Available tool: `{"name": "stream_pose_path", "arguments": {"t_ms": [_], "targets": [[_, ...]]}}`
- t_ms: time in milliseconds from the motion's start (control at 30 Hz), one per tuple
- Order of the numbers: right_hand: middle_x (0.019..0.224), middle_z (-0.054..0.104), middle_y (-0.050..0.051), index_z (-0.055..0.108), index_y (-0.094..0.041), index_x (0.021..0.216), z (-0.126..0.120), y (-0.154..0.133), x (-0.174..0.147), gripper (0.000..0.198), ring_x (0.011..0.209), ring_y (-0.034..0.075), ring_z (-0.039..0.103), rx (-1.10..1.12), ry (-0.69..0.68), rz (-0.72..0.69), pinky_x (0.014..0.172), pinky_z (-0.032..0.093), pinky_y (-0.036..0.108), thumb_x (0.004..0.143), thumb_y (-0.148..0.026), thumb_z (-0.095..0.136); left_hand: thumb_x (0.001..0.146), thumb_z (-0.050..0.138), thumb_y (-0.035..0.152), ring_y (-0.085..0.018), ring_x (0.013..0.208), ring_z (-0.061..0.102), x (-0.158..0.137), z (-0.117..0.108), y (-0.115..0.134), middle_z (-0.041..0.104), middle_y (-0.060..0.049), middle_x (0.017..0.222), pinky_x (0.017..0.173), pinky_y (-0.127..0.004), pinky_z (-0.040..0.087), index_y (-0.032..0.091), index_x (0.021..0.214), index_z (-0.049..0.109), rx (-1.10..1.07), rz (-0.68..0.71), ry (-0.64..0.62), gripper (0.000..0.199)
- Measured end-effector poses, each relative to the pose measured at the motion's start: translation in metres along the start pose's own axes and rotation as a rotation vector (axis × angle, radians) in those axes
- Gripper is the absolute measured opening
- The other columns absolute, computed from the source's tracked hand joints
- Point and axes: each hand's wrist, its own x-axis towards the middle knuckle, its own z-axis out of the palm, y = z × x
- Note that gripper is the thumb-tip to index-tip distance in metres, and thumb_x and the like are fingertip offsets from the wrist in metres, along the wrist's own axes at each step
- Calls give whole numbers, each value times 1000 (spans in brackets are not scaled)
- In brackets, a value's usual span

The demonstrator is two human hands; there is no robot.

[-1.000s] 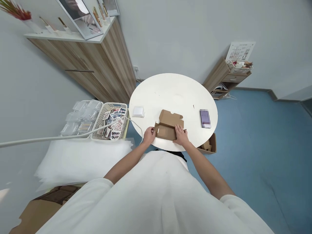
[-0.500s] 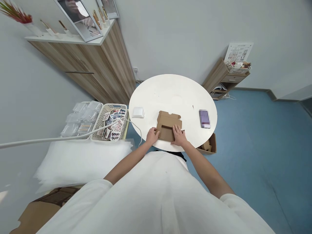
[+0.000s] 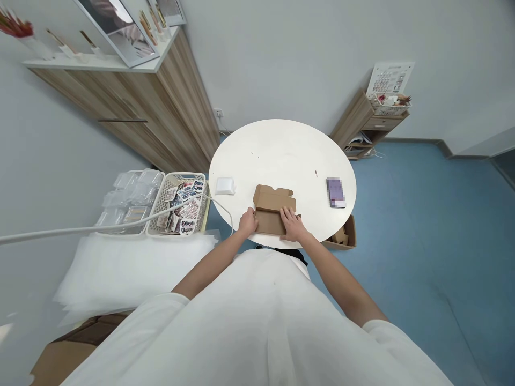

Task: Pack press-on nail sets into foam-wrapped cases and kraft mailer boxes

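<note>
Across the upper left of the frame, you have a wood-grain cabinet [image 3: 120, 102] against the wall. At the center lies the round white surface [image 3: 289, 145], and at the lower left a pile of translucent white sheets [image 3: 132, 262]. Above that pile sits a white basket [image 3: 162, 201] full of printed cards [image 3: 192, 188].

Your cardboard box [image 3: 275, 199] is on the near part of the surface, just below the frame's center, its lid laid back toward the upper side and its shallow tray facing up. Your right hand [image 3: 293, 225] rests over the tray's right end, fingers stretched out and slightly parted; you cannot tell whether they grip it. Your left hand [image 3: 248, 221] has its fingers curled round the left end, gripping the box there. A pixelated purple item [image 3: 335, 190] lies near the surface's right edge, and a white packet [image 3: 225, 186] near its left.
</note>
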Motion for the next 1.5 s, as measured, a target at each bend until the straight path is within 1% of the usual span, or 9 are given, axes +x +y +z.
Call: {"name": "stream_pose_path", "arguments": {"t_ms": [233, 333, 433, 533, 767, 900, 1033, 1167, 1500], "targets": [[150, 0, 11, -10, -21, 141, -2, 4, 4, 113, 137, 31, -4, -6, 10, 12, 102, 19, 50, 61, -49, 65, 78, 51, 31, -20, 83, 59, -4, -2, -8, 62, -7, 91, 72, -31, 44, 18, 108, 44, -163, 49, 13, 34], [150, 1, 12, -9, -19, 141, -5, 7, 6, 114, 137, 31, -4, -20, 8, 12, 102, 18, 51, 60, -48, 65, 71, 59, 49, -18, 83, 59, -9, -9, -13, 56, -10, 108, 74, -31, 46, 17, 126, 32, -241, 113, -2, 69], [150, 1, 11, -8, -19, 141, -8, 9, 7, 114, 137, 30, -3, -39, -6, 9, 102, 17, 51, 60, -46, 66, 55, 70, 54, -22, 93, 57, -9, -16, -12, 46, -13, 121, 77, -32, 45, 19, 137, 15, -147, 290, -52, 105], [150, 0, 11, -10, -19, 141, -10, 9, 9, 114, 137, 30, -3, -43, -15, 7, 102, 16, 51, 60, -45, 66, 44, 76, 53, -28, 99, 55, -3, -19, -9, 45, -13, 119, 78, -34, 45, 23, 140, 12, 15, 373, -112, 120], [150, -1, 11, -7, -20, 142, -11, 9, 5, 112, 137, 29, -7, 31, 36, -9, 105, 11, 52, 61, -54, 64, 44, 76, 53, -30, 96, 56, 9, -18, -7, 44, -13, 115, 73, -33, 45, 23, 140, 13, 106, 359, -184, 120], [150, -4, 10, 2, -23, 142, -2, 22, -14, 97, 137, 30, -3, 317, 212, 182, 104, 14, 54, 69, -62, 52, 44, 76, 54, -30, 97, 55, 9, -18, -7, 43, -13, 116, 74, -34, 45, 23, 140, 11, 60, 363, -185, 121], [145, 23, 15, 15, -19, 141, 16, 42, -34, 89, 131, 29, 26, 801, 407, 461, 101, 30, 46, 71, -59, 52, 43, 76, 54, -31, 99, 53, 12, -17, -5, 42, -13, 117, 76, -36, 45, 24, 140, 10, 12, 360, -200, 121], [127, 47, 14, 28, -18, 137, 27, 45, -35, 82, 107, 24, 52, 1148, 398, 567, 89, 44, 37, 68, -53, 58, 42, 76, 53, -32, 100, 53, 15, -16, -3, 42, -13, 117, 76, -37, 44, 25, 140, 11, -6, 348, -198, 121], [104, 57, 7, 49, -15, 121, 12, 19, -18, 65, 88, 17, 55, 1284, 395, 540, 71, 46, 28, 66, -48, 60, 41, 77, 53, -33, 99, 53, 14, -14, 0, 42, -13, 118, 76, -37, 44, 27, 140, 12, -3, 323, -192, 121]]}}
